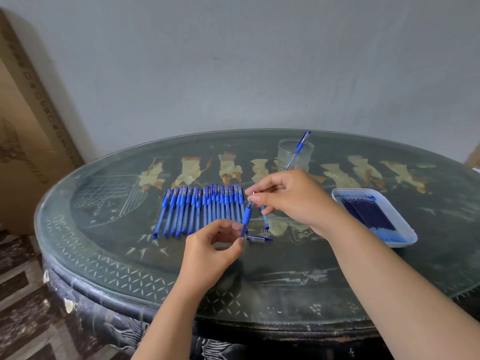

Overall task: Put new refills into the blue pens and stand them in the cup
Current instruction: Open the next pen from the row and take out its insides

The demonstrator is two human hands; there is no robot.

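My left hand [217,244] pinches the lower end of a blue pen barrel [246,218] that stands nearly upright above the table. My right hand [291,197] pinches the metal tip at the barrel's top; a second blue piece [265,216] hangs below its fingers. A blue cap [258,239] lies on the table just beside my left fingertips. Several blue pens [200,209] lie in a row behind my hands. A clear plastic cup [294,154] stands at the back with one blue pen [298,149] leaning in it.
A white tray [405,239] holding several blue refills [366,211] sits at the right, close to my right forearm. The oval dark table [130,268] has a glass top. A cardboard box [28,141] leans against the wall at the left.
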